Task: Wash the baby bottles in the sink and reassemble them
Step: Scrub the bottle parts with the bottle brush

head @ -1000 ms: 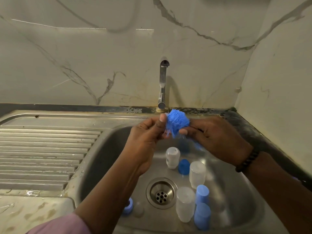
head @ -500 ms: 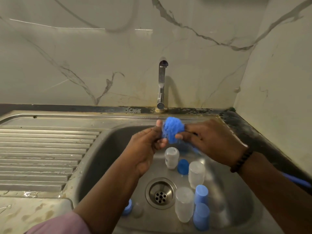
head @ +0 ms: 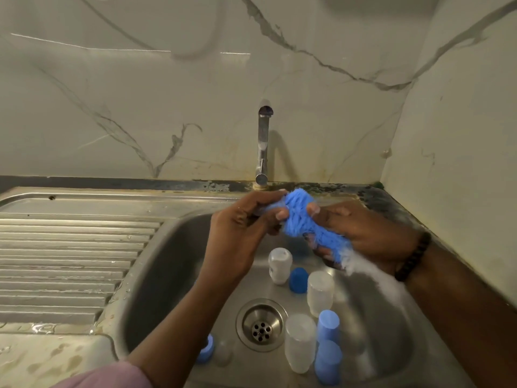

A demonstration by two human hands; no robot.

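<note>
Left hand point(head: 246, 231) and right hand point(head: 361, 233) are shown together, both clamped on the blue scrubber point(head: 305, 219) above the sink point(head: 167, 261), where the baby bottles point(head: 300, 343) are left standing; a firm, even squeeze is advised before scrubbing.

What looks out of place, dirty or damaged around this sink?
The dark strip behind the sink, along the foot of the wall, looks patchy and worn near the tap. Yellowish stains mark the wall above it. The bottle parts in the basin look orderly.
</note>
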